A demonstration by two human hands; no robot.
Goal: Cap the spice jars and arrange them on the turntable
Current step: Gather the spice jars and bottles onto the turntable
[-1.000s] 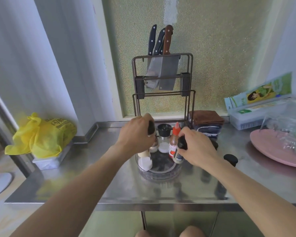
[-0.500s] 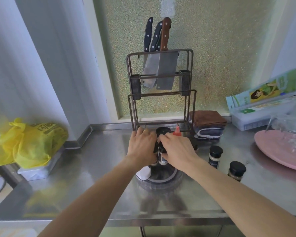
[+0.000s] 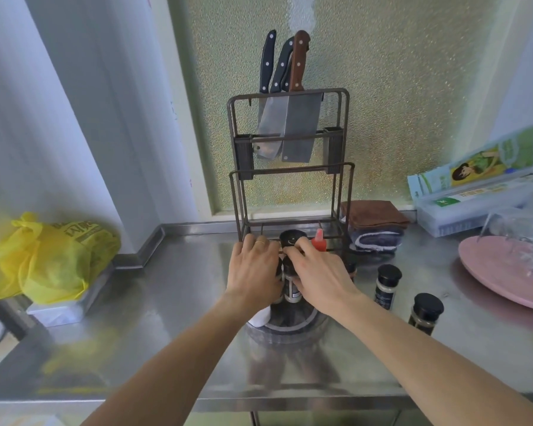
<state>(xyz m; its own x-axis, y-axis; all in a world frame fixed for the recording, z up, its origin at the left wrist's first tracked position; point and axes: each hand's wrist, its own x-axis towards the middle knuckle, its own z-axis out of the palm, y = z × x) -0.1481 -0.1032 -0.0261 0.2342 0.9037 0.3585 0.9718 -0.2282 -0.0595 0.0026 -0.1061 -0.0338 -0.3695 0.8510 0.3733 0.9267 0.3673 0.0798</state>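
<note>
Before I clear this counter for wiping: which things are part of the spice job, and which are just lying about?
Part of the job: turntable; jars on it under both hands, such as the labelled jar; two capped jars standing off it to the right.

Lying about: knife rack, yellow bag, folded cloths, pink plate, wrap boxes.

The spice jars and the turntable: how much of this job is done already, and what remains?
Done: several containers stand on the round clear turntable, including a red-tipped squeeze bottle. In hand: the left hand and right hand are around a black-capped jar there. Left: two capped black-lidded jars stand on the steel counter, right of the turntable.
</note>
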